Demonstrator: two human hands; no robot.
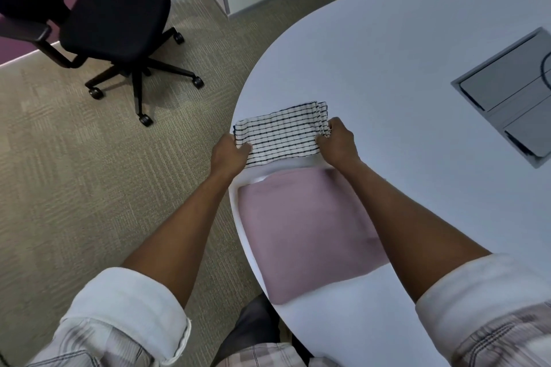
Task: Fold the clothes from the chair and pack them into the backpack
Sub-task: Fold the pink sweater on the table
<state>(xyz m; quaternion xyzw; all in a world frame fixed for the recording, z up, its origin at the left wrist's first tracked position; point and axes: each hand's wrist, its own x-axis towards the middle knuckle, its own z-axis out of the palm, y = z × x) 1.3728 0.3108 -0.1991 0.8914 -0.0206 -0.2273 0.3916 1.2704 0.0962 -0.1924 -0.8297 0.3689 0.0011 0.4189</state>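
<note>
Left hand (228, 155) grips the left end of the striped cloth (281, 135) at the tabletop's (402, 74) left edge. Right hand (338, 143) pinches its right end. Pink cloth (301, 229) lies just behind, between the forearms.

I see two bare forearms. Behind the left hand (229, 155), up near the elbow, the left sleeve (128, 313) is rolled into a thick white cuff. The right sleeve (489, 286) behind the right hand (338, 144) is rolled the same way. The shirt is pale plaid, pinkish-grey with thin dark lines.
</note>
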